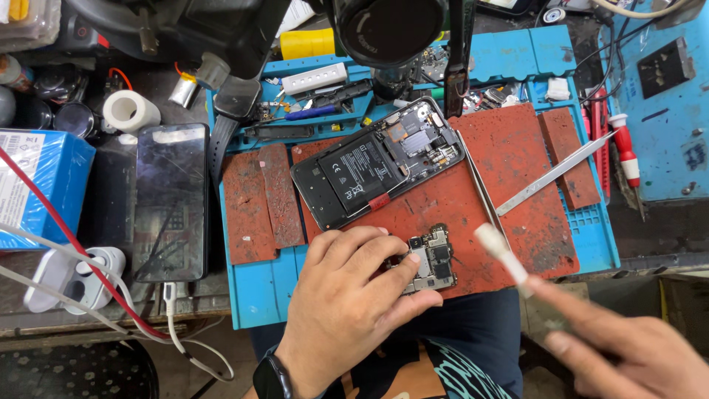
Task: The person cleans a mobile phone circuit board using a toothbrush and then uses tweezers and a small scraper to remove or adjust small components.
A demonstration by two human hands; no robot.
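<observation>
My left hand (343,299) grips a small phone circuit board (432,258) at the front edge of the red work mat (509,155). My right hand (635,351), blurred at the lower right, holds a white brush (498,251) whose tip points toward the board from the right. Just behind the board lies an opened phone (377,162) with its back off, showing a black battery and inner parts.
Metal tweezers (550,175) lie on the red mat at right, a red-handled screwdriver (626,151) beyond them. A black phone (171,199) with a plugged cable lies at left, near a blue box (40,185) and tape roll (129,111). A microscope head (388,29) hangs above.
</observation>
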